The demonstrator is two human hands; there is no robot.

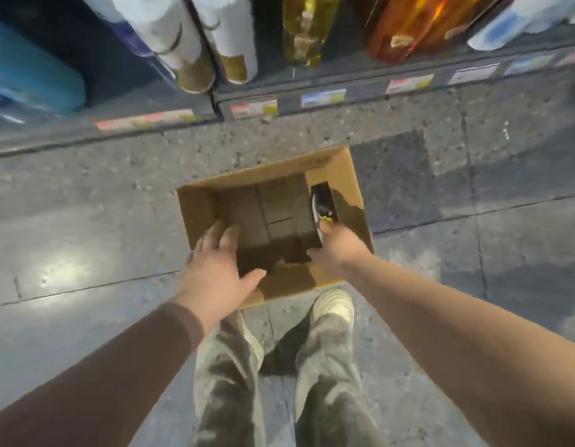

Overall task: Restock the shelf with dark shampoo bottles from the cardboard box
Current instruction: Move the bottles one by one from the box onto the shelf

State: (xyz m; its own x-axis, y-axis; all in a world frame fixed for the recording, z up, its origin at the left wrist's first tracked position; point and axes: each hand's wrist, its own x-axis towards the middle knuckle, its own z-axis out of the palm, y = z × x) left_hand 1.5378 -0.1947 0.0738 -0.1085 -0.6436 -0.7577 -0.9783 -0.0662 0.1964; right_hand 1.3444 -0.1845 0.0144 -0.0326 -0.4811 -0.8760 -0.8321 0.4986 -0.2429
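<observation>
An open cardboard box (344, 175) sits on the floor in front of my feet. A dark shampoo bottle (324, 204) with a white and yellow label stands at the box's right inner side. My right hand (336, 250) is shut on its lower end, thumb on the label. My left hand (220, 269) hovers over the box's left near corner, fingers spread, holding nothing. The rest of the box interior that I can see holds only bare cardboard. The shelf (344, 88) runs across the top of the view.
The shelf carries white bottles with gold caps (195, 43), a yellow-green bottle (303, 30), an orange bottle (408, 24) and a blue pack (28, 72). Price labels line its front edge. Grey speckled floor tiles surround the box. My legs and light shoes (334, 308) stand just behind it.
</observation>
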